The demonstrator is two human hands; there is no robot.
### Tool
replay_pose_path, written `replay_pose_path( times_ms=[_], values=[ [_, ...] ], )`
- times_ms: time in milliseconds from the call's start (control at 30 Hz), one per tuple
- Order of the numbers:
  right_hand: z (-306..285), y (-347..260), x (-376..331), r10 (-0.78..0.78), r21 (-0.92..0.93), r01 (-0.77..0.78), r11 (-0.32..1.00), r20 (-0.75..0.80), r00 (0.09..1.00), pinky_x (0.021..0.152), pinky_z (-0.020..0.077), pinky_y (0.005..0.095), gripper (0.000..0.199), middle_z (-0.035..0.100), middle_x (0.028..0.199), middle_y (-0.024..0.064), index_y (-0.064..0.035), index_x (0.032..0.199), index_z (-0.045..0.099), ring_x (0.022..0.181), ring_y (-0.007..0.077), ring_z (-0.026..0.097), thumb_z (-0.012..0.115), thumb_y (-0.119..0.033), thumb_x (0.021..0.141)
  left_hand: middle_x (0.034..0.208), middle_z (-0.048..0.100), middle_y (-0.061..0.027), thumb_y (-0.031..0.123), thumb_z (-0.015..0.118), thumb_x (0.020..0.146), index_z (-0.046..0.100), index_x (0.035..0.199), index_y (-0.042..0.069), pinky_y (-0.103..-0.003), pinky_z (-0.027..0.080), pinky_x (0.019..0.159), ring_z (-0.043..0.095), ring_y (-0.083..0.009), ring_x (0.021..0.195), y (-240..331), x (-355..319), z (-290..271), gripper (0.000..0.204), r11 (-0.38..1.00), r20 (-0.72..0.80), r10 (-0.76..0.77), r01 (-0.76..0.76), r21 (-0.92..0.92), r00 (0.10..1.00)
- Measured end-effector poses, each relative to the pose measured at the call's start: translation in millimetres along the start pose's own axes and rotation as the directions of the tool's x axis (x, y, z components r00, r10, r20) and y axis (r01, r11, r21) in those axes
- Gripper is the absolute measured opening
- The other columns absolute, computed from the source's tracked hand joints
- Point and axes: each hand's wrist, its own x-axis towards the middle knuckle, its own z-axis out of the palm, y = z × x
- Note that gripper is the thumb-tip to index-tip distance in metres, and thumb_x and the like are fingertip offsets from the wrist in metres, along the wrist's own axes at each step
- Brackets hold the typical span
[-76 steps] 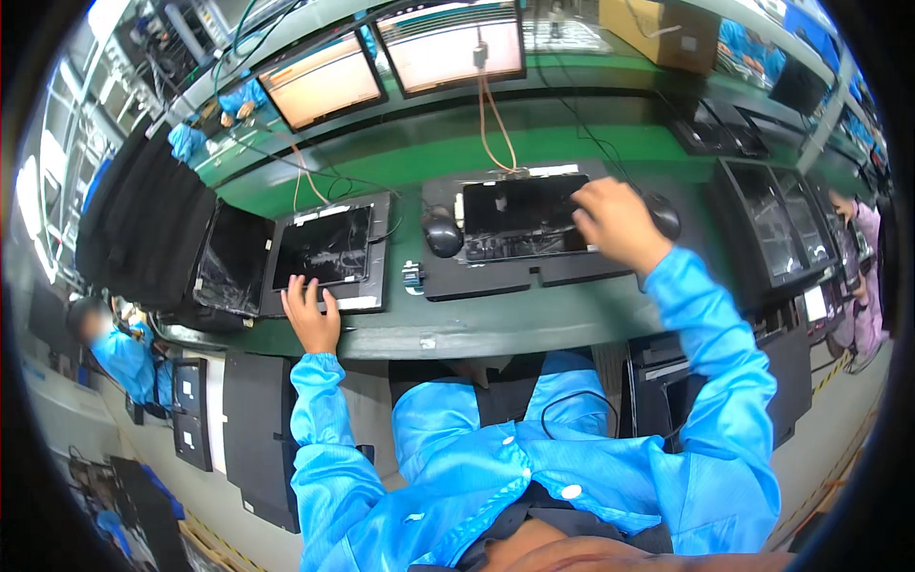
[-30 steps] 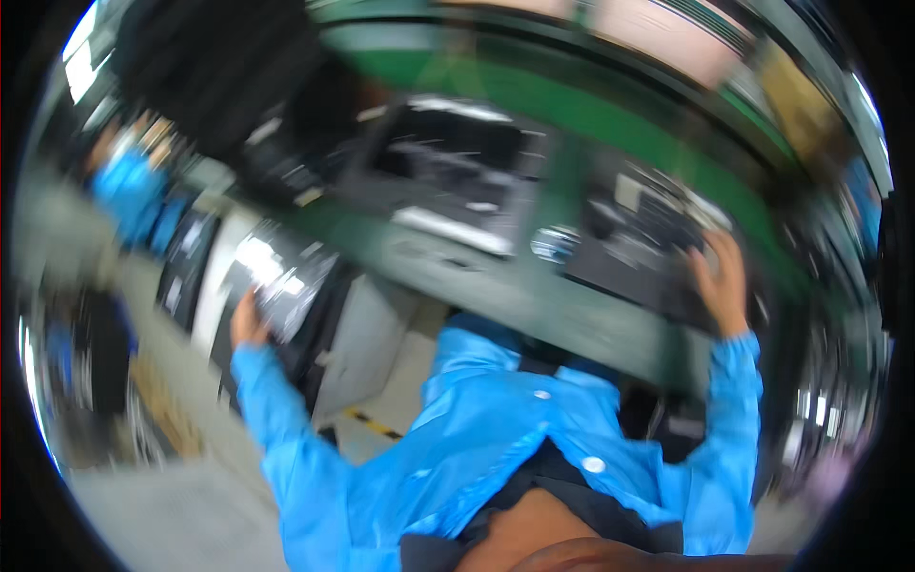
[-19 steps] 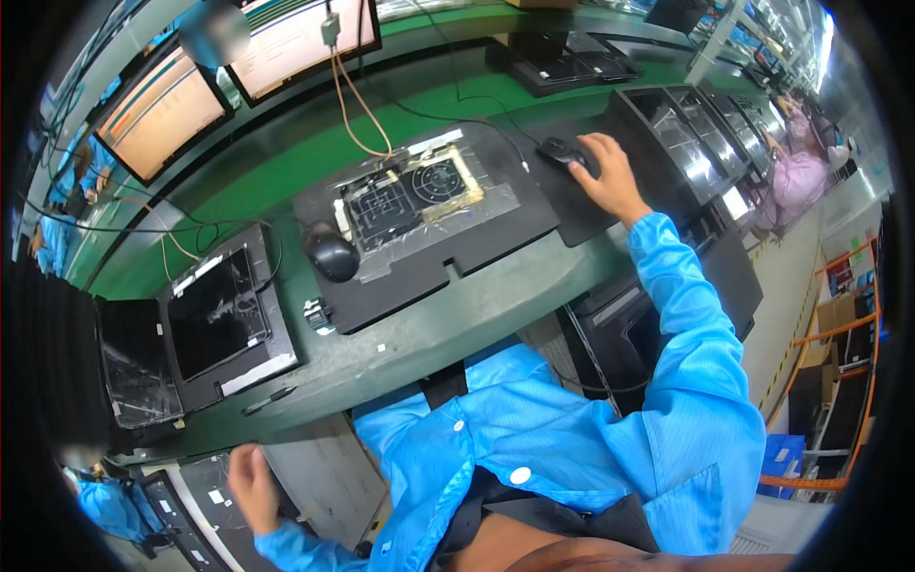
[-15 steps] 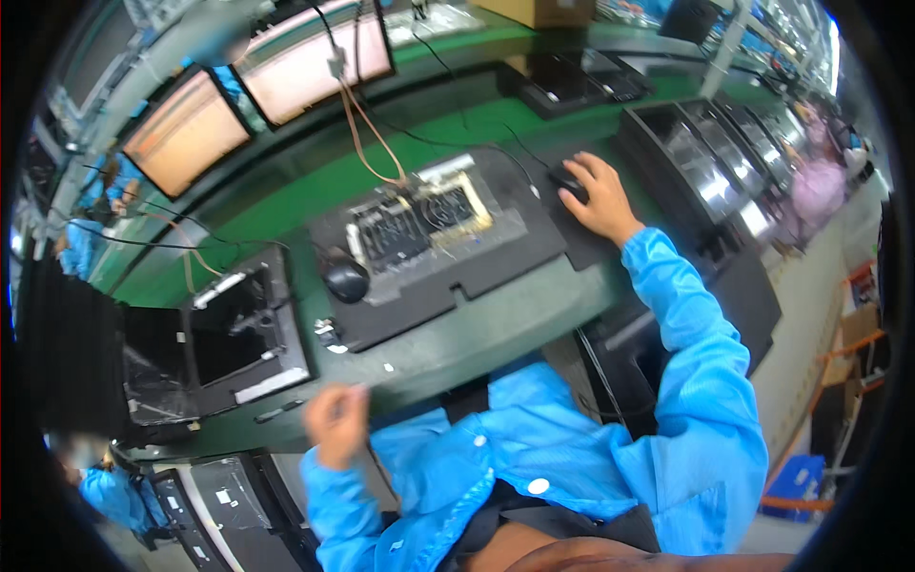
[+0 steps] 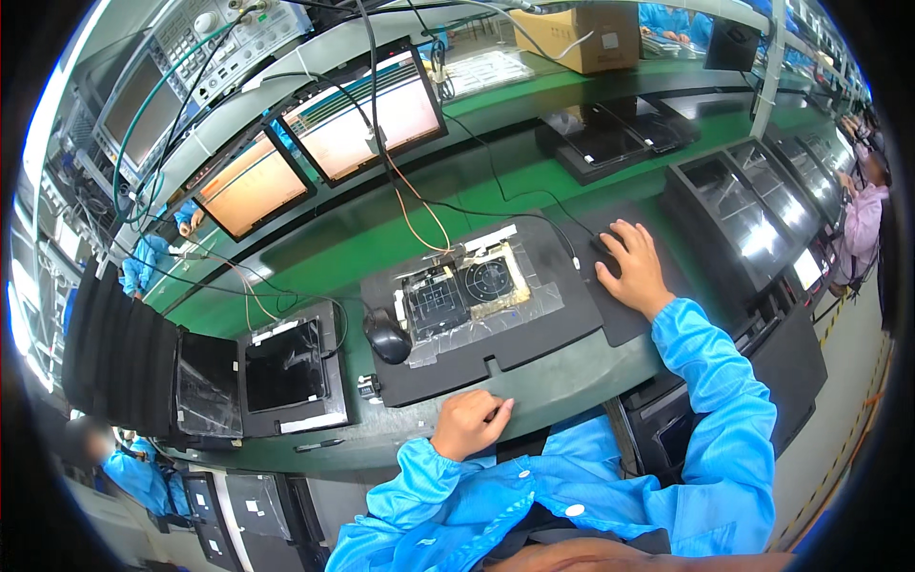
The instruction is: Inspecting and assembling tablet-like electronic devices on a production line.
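Over the right side of a dark mat, my right hand (image 5: 633, 271) rests on a black computer mouse (image 5: 602, 244), which is mostly covered by the fingers. My left hand (image 5: 471, 423) is curled in a loose fist at the near edge of the green table (image 5: 562, 355). A dark spot shows between its thumb and fingers; what it holds, if anything, is hidden. Between the hands and the screens lies a dark foam board (image 5: 448, 372) with a taped-down open black panel (image 5: 437, 303). Wires run from this panel. A second black mouse (image 5: 387, 336) sits on the board's left side.
Two lit monitors (image 5: 367, 114) stand at the back. Black screen panels (image 5: 286, 366) lie at left near a pen (image 5: 319, 445); foam trays with panels (image 5: 739, 205) stand at right. A cardboard box (image 5: 581, 38) is at the back. Co-workers' sleeves (image 5: 143, 267) show at left.
The view has shifted, so the table sits lower and further right in it. My left hand has moved right along the table edge. My right hand stays on the mouse.
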Motion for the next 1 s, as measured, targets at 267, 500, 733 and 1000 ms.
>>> replay_pose_path(
  times_ms=[267, 500, 733, 1000],
  values=[
    [59, 100, 107, 0.845, 0.631, -0.766, 0.125, 0.336, 0.416, 0.101, 0.0509, 0.0502, 0.062, 0.046, 0.148, 0.0215, -0.0007, 0.146, 0.047, 0.133, 0.0363, 0.050, 0.067, -0.028, 0.094, 0.058, 0.053, -0.0055, 0.007, 0.083, 0.078, 0.063, 0.069, 0.008, -0.039, 0.041, 0.046, 0.054, -0.0250, 0.049, -4, 5, 1, 0.022, 1.000, 0.000, 0.006, -0.006, -0.030, 1.000],
    [105, 169, 191, 0.819, 0.655, -0.555, -0.513, 0.568, -0.086, 0.092, 0.0537, 0.0541, 0.076, 0.037, 0.155, 0.0193, -0.0079, 0.152, 0.039, 0.132, 0.0414, 0.048, 0.071, -0.038, 0.091, 0.060, 0.056, -0.0062, 0.006, 0.083, 0.077, 0.062, 0.069, 0.009, -0.038, 0.042, 0.048, 0.056, -0.0256, 0.051, -8, 4, -1, 0.023, 0.997, 0.045, -0.014, 0.017, -0.072, 0.999],
    [160, 181, 205, 0.819, 0.531, -0.708, -0.465, 0.562, -0.116, 0.087, 0.0474, 0.0456, 0.042, 0.060, 0.121, 0.0019, -0.0178, 0.120, 0.061, 0.091, 0.0254, 0.060, 0.074, -0.043, 0.089, 0.058, 0.055, -0.0035, 0.004, 0.080, 0.076, 0.065, 0.070, 0.008, -0.036, 0.041, 0.048, 0.055, -0.0232, 0.050, -15, 8, -4, 0.017, 0.991, 0.063, -0.069, 0.076, -0.114, 0.996],
    [178, 175, 200, 0.935, 0.935, 0.007, -0.355, 0.355, 0.020, 0.091, 0.0571, 0.0538, 0.063, 0.064, 0.119, 0.0218, 0.0075, 0.132, 0.048, 0.102, 0.0360, 0.068, 0.076, -0.008, 0.078, 0.061, 0.057, -0.0051, 0.003, 0.080, 0.076, 0.064, 0.071, 0.007, -0.037, 0.041, 0.050, 0.056, -0.0243, 0.052, -18, 6, -1, 0.017, 0.981, 0.068, -0.116, 0.125, -0.151, 0.991]
  ],
)
